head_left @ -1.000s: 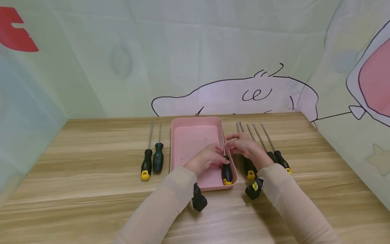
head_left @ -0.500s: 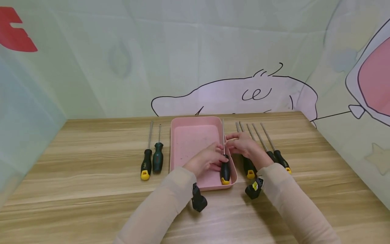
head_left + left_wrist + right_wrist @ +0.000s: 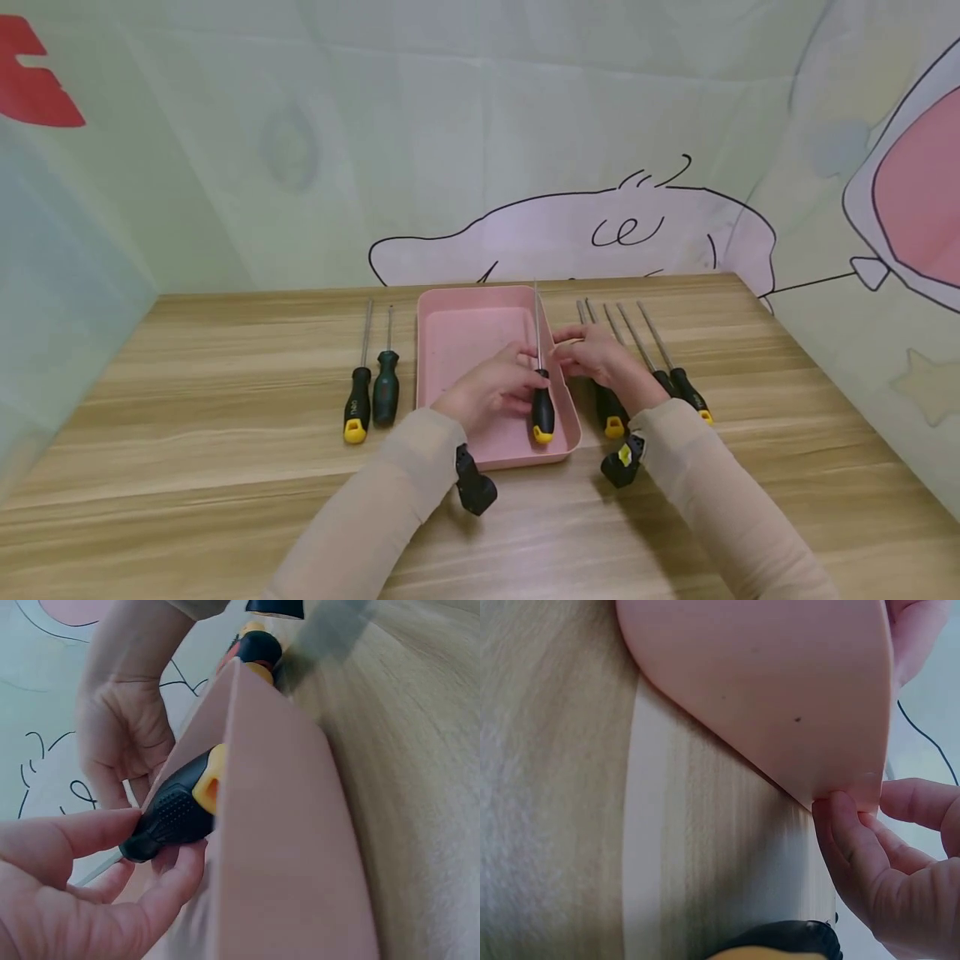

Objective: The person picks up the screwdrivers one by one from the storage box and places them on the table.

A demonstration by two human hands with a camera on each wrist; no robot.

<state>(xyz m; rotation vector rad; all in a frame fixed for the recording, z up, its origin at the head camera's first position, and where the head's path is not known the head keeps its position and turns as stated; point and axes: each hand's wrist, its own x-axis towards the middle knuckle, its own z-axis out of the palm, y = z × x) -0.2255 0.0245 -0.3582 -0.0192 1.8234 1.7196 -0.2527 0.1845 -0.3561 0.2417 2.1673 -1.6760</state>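
My left hand (image 3: 487, 390) pinches a black-and-yellow screwdriver (image 3: 542, 410) near the front of its handle. The screwdriver lies lengthwise over the right part of a pink tray (image 3: 461, 333), its shaft pointing to the far side. In the left wrist view, the thumb and fingers hold the dark handle (image 3: 180, 799) inside the tray wall (image 3: 277, 795). My right hand (image 3: 596, 354) grips the tray's right wall; the right wrist view has its fingers (image 3: 855, 840) against the outer face and the thumb at the rim.
Left of the tray lie a black-and-yellow screwdriver (image 3: 357, 406) and a dark green one (image 3: 386, 387). Several more screwdrivers lie to its right, such as one (image 3: 688, 393) farthest right, partly behind my right arm. A printed cloth (image 3: 300, 167) hangs behind the wooden table (image 3: 187, 467).
The screwdriver in my left hand has shifted left, away from the tray's right wall, and slightly upward in the view. My right hand stays at the tray's right side.
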